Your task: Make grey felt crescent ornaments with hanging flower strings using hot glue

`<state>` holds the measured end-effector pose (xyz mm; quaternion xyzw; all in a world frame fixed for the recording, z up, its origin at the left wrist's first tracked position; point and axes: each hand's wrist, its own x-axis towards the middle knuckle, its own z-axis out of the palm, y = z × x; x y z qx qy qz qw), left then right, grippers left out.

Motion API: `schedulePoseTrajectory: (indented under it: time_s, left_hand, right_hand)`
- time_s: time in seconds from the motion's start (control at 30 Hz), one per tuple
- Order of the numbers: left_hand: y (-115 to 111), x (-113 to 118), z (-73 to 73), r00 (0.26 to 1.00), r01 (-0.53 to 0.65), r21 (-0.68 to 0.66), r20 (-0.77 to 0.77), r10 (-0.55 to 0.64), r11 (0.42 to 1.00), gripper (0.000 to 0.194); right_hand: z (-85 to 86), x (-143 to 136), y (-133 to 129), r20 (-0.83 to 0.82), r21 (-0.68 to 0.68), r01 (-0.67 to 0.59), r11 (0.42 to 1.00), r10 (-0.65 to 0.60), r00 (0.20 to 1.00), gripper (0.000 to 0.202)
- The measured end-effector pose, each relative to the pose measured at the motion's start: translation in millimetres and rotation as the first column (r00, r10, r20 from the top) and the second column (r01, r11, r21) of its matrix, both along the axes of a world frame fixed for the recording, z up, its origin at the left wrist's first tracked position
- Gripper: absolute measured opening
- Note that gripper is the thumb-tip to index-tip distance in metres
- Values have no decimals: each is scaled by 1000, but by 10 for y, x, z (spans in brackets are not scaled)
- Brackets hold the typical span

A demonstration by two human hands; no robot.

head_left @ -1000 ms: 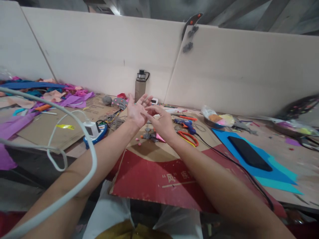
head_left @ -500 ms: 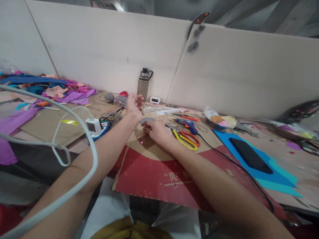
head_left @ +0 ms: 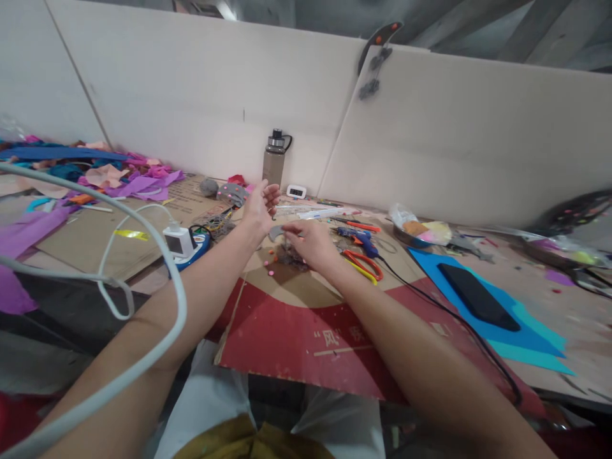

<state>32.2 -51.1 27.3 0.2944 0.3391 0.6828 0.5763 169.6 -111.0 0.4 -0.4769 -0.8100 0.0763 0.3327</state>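
My left hand (head_left: pixel 261 207) is raised over the cardboard, palm turned up, with its fingers apart and slightly curled. Nothing shows in it. To its right, my right hand (head_left: pixel 312 243) has thumb and fingers drawn together at the edge of a small grey curved piece (head_left: pixel 276 233), apparently pinching it. Below the right fingers lie dark grey scraps (head_left: pixel 291 256), partly covered by the hand. Small pink and orange pompom-like dots (head_left: pixel 271 273) are scattered beside them on the red and tan cardboard sheet (head_left: pixel 282 338).
Scissors with orange and yellow handles (head_left: pixel 367 265) and a blue glue gun (head_left: pixel 361 238) lie right of my right hand. A black phone (head_left: pixel 478 296) rests on blue sheets. A bottle (head_left: pixel 274 162) stands behind my left hand. A white cable (head_left: pixel 179 306) loops across my left forearm.
My right hand has shifted slightly right and up, uncovering the grey scraps and more dots beneath it. My left hand has turned a little and moved slightly right.
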Motion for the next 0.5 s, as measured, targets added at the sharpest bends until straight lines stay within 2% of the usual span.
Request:
schedulePoseTrajectory:
  time_s: [0.1, 0.17, 0.23, 0.33, 0.4, 0.5]
  left_hand:
    - [-8, 44, -46, 969, 78, 67, -238, -60, 995, 23]
    - [-31, 82, -79, 901, 154, 118, -424, -90, 981, 22]
    - [-57, 118, -113, 798, 231, 165, -596, -89, 959, 22]
    - [-80, 152, -166, 599, 338, 253, -801, -1, 907, 19]
    - [-80, 163, -201, 471, 409, 291, -879, 73, 865, 14]
    - [-69, 178, -250, 305, 489, 273, -943, 130, 828, 10]
  right_hand:
    - [65, 325, -22, -57, 22, 71, 997, -70, 996, 21]
    - [64, 535, -58, 0, -19, 113, 993, -113, 994, 21]
    - [39, 678, -104, 79, -60, 124, 991, -119, 990, 21]
    - [13, 749, -162, 185, -70, 149, 986, -134, 974, 24]
    - [24, 744, -185, 228, -47, 171, 984, -156, 961, 27]
    - [62, 732, -202, 255, -27, 228, 973, -214, 943, 25]
